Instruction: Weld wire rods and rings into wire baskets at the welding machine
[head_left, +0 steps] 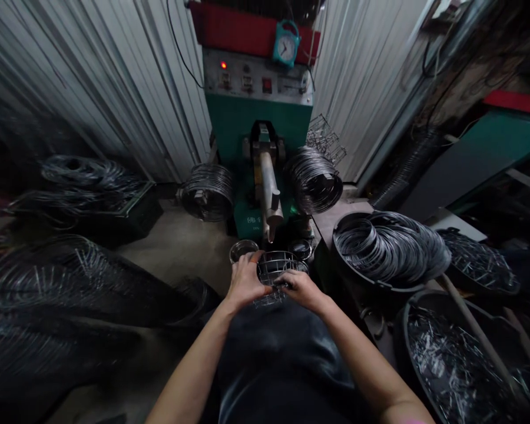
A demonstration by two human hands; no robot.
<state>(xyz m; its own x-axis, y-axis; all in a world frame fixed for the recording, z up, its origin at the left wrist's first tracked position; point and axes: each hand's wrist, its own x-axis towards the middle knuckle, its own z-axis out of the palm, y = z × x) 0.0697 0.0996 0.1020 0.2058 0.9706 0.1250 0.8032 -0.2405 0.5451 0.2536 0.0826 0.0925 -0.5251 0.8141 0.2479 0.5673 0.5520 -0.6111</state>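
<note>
A small round wire basket [274, 272] sits in front of my lap, just below the arm [269, 194] of a green welding machine [258, 126]. My left hand [246, 281] wraps its fingers around the basket's left rim. My right hand [301, 287] is closed on the basket's right side, fingers pinching the wires. A small wire ring [242, 249] lies just beyond my left hand.
A black tub [357, 277] of wire rings stands at the right, and a second tub [413, 347] of short wire pieces lies nearer. Coils of rings [207, 191] hang on both sides of the machine. Stacked wire frames [48, 282] fill the left floor.
</note>
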